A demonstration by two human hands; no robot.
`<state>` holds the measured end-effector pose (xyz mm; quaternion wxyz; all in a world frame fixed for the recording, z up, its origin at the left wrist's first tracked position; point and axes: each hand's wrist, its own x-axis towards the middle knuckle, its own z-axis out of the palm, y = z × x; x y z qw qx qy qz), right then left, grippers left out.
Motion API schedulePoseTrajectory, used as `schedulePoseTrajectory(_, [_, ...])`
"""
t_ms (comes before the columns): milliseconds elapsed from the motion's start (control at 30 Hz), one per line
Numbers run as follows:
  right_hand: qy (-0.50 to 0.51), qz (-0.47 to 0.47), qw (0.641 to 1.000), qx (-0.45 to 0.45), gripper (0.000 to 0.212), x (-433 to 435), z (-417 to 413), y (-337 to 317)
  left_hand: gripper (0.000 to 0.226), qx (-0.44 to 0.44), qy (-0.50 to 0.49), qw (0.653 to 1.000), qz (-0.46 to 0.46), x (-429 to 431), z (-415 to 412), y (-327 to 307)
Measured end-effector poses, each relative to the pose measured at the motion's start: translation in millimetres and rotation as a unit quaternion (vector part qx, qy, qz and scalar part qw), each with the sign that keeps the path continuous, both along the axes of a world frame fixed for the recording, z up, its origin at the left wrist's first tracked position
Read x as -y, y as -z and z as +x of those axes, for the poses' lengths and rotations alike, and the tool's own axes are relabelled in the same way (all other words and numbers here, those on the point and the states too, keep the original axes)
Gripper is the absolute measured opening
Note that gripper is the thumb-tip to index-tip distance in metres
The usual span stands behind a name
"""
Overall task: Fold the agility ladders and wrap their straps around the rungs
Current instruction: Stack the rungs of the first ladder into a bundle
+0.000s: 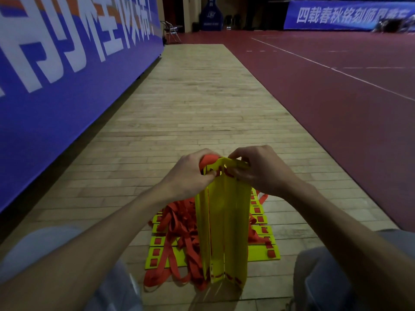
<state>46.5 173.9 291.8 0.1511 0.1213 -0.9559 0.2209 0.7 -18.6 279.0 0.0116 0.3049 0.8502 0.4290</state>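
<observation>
While left hand (190, 176) pinches red strap (209, 158) and right hand (263, 170) grips yellow rung stack (224, 223): risk, loosened grip lets stack fan apart.

Dim indoor sports hall, seen low along a strip of wooden floor.
A pale plank floor (202, 97) runs away from the viewer, bordered on the right by a dark red court surface (348, 104) crossed by thin white lines (314, 60). Along the left stands a tall blue banner wall (56, 86) with large white characters and an orange band near its top. At the far end a folding metal chair (171, 30) stands beside that wall, near a blue padded shape (211, 17), possibly a hoop base. A second blue banner (336, 15) with white characters hangs far right. The light is low.
</observation>
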Motion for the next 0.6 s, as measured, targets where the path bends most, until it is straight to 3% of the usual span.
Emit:
schedulePoseTrajectory(167, [0.017, -0.021, 1.0, -0.012, 0.023, 4.5, -0.4, 0.5, 0.034, 0.011, 0.003, 1.0, 0.017, -0.2, 4.2, 1.8])
schedulePoseTrajectory(367, [0.028, -0.012, 1.0, 0.003, 0.026, -1.5, 0.2, 0.7, 0.028, -0.013, -0.075, 0.996, 0.046, 0.0, 5.7, 3.9])
schedulePoseTrajectory(600, [-0.03, -0.027, 0.999, 0.026, 0.024, 4.9, 2.2, -1.0, 0.032, 0.116, 0.059, 0.99, 0.057, -2.1, 10.8, -1.7])
